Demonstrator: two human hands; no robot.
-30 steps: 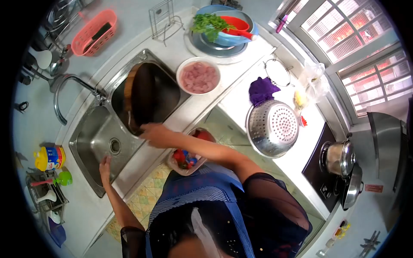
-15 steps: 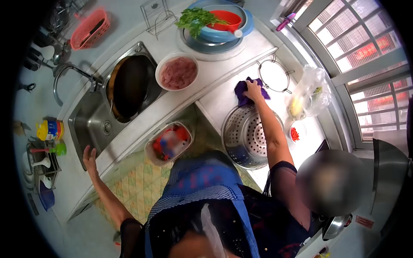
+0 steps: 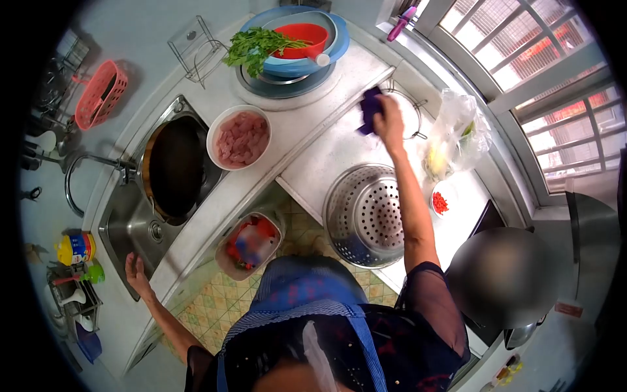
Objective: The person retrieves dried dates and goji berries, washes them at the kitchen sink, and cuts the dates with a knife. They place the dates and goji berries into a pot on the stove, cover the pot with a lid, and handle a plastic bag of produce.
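My right hand [image 3: 390,124] is closed around a dark purple cloth [image 3: 369,112] at the far side of the white counter. Nearer to me, under my right forearm, sits a round perforated metal steamer [image 3: 356,212]. Beyond the hand stands a wire ring rack [image 3: 418,117]. Over the front edge of the steel sink [image 3: 124,225], my left hand [image 3: 138,277] is held with its fingers apart and nothing in it. A dark wok [image 3: 175,171] rests tilted in the sink's other basin.
A white bowl of raw meat pieces [image 3: 242,139] stands beside the sink. Behind it, leafy greens [image 3: 261,49] lie on stacked basins with a red strainer [image 3: 307,40]. A plastic bag [image 3: 454,134] and a dish of chopped red pieces [image 3: 439,202] are at right; a waste bin [image 3: 225,261] is below.
My right hand has moved farther from me with the purple cloth, which looks lifted and more bunched. The view has shifted slightly, and my left hand stays by the sink edge.
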